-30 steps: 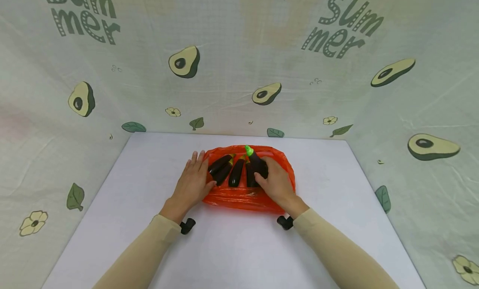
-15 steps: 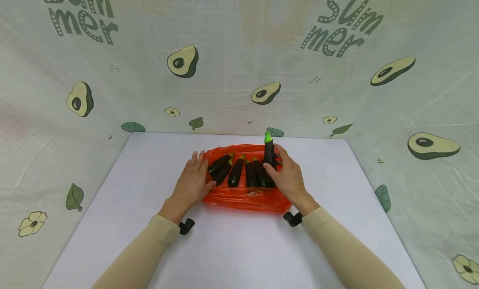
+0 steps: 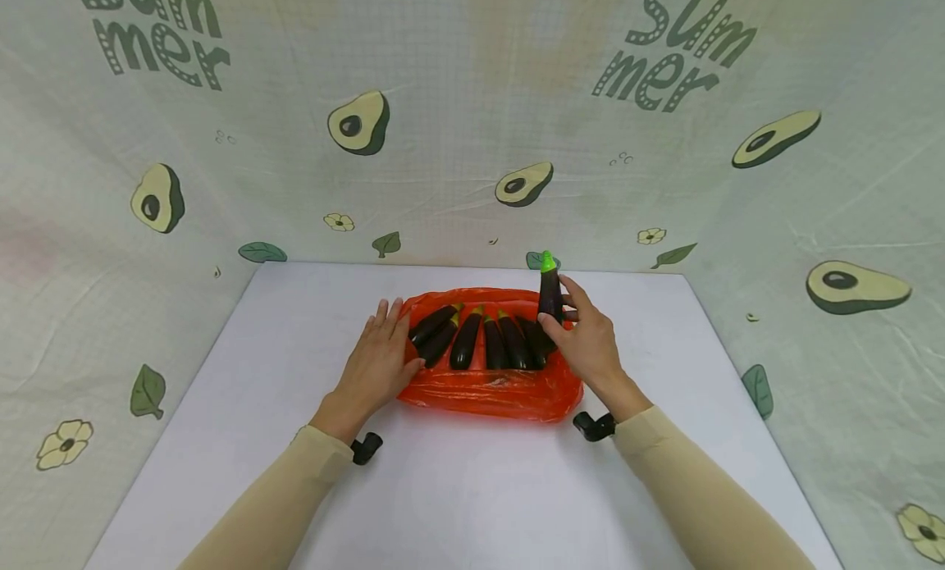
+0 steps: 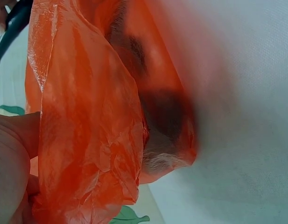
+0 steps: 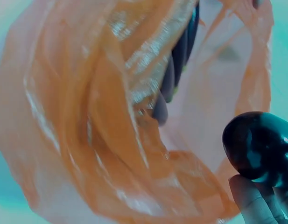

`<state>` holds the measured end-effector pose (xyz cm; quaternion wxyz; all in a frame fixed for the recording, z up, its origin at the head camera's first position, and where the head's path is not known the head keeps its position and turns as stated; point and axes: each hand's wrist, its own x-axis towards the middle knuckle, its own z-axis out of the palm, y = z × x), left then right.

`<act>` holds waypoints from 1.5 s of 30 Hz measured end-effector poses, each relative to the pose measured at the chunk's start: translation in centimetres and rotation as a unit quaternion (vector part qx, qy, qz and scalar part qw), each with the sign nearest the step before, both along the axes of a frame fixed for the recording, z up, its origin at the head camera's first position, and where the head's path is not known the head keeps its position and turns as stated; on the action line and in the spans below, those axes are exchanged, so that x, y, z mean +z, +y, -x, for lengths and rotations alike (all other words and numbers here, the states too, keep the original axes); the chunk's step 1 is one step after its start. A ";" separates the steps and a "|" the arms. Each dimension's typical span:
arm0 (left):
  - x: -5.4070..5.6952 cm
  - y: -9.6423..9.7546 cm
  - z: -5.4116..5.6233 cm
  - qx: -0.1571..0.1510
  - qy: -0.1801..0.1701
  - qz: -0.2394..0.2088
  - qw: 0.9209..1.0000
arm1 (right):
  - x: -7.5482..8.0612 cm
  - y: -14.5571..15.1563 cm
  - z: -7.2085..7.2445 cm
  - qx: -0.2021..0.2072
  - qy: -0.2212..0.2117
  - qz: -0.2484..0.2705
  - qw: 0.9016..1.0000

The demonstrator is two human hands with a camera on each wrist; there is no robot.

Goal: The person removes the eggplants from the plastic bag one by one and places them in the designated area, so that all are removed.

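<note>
On one white table [image 3: 458,488], we are seeing one red bag [image 3: 480,402]. The left hand [image 3: 376,353] is resting straight-fingered at its left side; the right hand [image 3: 591,340] is gripping one eggplant [image 3: 550,298] by its right end, stem pointing up or forward. Between them, we are counting at least six bagged eggplants [image 3: 465,340].

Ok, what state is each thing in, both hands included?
Red bag: open, film crumpled.
Held eggplant: upright, green end up, at the bag's right end.
Other eggplants: lying side by side in the bag.
Left hand: fingers straight, against the bag's left edge.
Right hand: gripping the held eggplant.
</note>
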<state>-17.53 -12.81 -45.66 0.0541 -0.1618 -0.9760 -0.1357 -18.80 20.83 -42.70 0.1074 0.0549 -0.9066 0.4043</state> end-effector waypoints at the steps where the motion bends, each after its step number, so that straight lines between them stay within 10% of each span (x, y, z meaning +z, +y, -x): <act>1: 0.0 0.0 0.0 0.000 -0.001 0.000 1.000 | 0.1 0.2 0.1 0.000 -0.003 0.002 1.000; 15: 0.0 0.3 -0.1 0.006 -0.005 -0.002 1.000 | 2.1 5.6 2.3 -0.099 -0.009 0.012 0.995; 27: 0.0 0.6 -0.1 0.013 -0.027 -0.001 1.000 | -1.6 9.3 4.0 -0.075 -0.143 0.023 0.987; 45: -0.1 0.7 -0.4 0.008 -0.005 0.000 1.000 | -5.9 8.9 6.0 -0.053 -0.213 -0.045 0.975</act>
